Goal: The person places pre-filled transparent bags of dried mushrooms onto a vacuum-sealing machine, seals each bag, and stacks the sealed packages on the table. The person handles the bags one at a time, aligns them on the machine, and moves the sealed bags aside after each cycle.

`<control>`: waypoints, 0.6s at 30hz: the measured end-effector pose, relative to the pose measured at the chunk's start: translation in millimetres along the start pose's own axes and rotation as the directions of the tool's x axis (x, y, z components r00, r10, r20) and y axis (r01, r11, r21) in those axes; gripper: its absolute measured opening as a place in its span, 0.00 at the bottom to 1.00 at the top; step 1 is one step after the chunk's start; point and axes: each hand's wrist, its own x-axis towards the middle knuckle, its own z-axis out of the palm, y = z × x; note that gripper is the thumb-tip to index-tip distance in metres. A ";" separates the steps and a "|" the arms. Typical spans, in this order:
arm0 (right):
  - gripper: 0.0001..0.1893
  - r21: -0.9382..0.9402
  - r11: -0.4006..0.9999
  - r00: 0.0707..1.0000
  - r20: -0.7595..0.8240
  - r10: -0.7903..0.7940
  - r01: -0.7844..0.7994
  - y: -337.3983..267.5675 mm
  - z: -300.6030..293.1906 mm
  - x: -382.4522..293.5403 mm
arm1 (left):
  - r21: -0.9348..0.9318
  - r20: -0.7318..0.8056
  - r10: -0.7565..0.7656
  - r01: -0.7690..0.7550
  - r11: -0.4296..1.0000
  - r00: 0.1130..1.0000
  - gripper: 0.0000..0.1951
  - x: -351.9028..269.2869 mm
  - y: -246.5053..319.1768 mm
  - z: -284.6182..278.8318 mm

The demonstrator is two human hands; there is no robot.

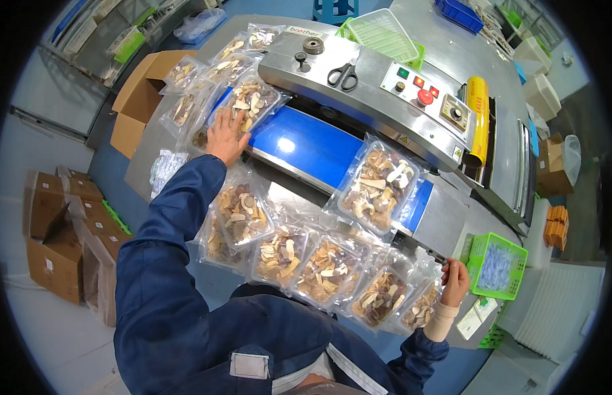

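Note:
My left hand [226, 137] lies with spread fingers against a clear bagged tray of sliced dried mushrooms [251, 104] at the left end of the blue conveyor belt [306, 143]. Farther right on the belt sits another bagged mushroom tray [380, 185], beside the steel band sealer [365, 84]. My right hand [455, 282] is at the belt's right end, its fingers curled together near the edge of a plastic bag [422, 306]. Whether they pinch the bag or a small dark part there, I cannot tell. Several bagged trays [330, 269] overlap along the near edge, close to my body.
Black-handled scissors [342, 76] rest on the sealer, near its red stop button [425, 97]. A green basket [497, 266] of small sachets stands at right. More bagged trays [232, 66] pile up at far left, beside an open cardboard box [138, 98]. A yellow roll [477, 121] lies behind.

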 end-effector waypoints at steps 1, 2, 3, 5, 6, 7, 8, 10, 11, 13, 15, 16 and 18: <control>0.10 0.007 1.000 1.000 0.000 0.002 -0.002 -0.4 2.3 -6.6 | -0.035 -0.024 0.003 -0.004 0.999 1.000 0.32 0.9 -3.1 2.0; 0.10 -0.028 1.000 1.000 -0.007 0.004 -0.004 -0.1 5.0 -11.2 | -0.049 0.017 -0.056 0.056 0.997 0.998 0.33 -2.1 -8.4 2.1; 0.10 -0.032 0.999 1.000 -0.014 0.001 -0.002 -2.1 8.1 -16.3 | -0.056 0.019 -0.061 0.062 0.997 0.998 0.34 -3.5 -10.2 1.3; 0.10 -0.039 0.999 1.000 -0.026 -0.004 0.003 -7.7 14.9 -27.0 | -0.067 0.025 -0.074 0.076 0.995 0.997 0.35 -8.1 -15.8 0.4; 0.10 -0.048 0.999 0.999 -0.034 0.009 -0.010 -13.1 19.3 -31.5 | -0.092 0.049 -0.091 0.095 0.991 0.995 0.35 -9.6 -18.4 -1.8; 0.10 -0.053 0.998 0.999 -0.040 0.014 -0.016 -15.7 22.7 -35.0 | -0.105 0.025 -0.102 0.104 0.989 0.994 0.35 -11.1 -21.7 -1.3; 0.10 -0.059 0.998 0.999 -0.046 0.020 -0.022 -17.1 25.6 -38.5 | -0.119 0.002 -0.115 0.114 0.986 0.993 0.35 -12.8 -25.6 0.4; 0.10 -0.054 0.998 0.999 -0.046 0.017 -0.020 -20.8 31.7 -44.5 | -0.199 -0.099 -0.099 0.077 0.977 0.990 0.35 -14.8 -36.4 -1.0; 0.10 -0.056 0.998 0.998 -0.052 0.020 -0.023 -23.1 34.2 -46.9 | -0.250 -0.131 -0.126 0.090 0.964 0.983 0.35 -15.6 -42.2 -2.2; 0.11 -0.060 0.998 0.998 -0.062 0.030 -0.033 -26.9 40.4 -52.2 | -0.348 -0.184 -0.182 0.109 0.931 0.966 0.34 -16.3 -56.4 -4.6; 0.11 -0.077 0.997 0.998 -0.061 0.026 -0.031 -30.1 44.8 -56.6 | -0.221 -0.330 -0.222 0.154 0.963 0.918 0.33 -13.3 -78.3 -4.2; 0.11 -0.083 0.996 0.998 -0.059 0.022 -0.027 -31.3 46.4 -58.8 | -0.187 -0.392 -0.254 0.193 0.963 0.884 0.33 -10.1 -91.3 -4.3; 0.11 -0.087 0.996 0.997 -0.078 0.023 -0.030 -30.0 47.8 -64.0 | -0.178 -0.340 -0.317 0.271 0.946 0.885 0.32 -4.0 -120.5 3.3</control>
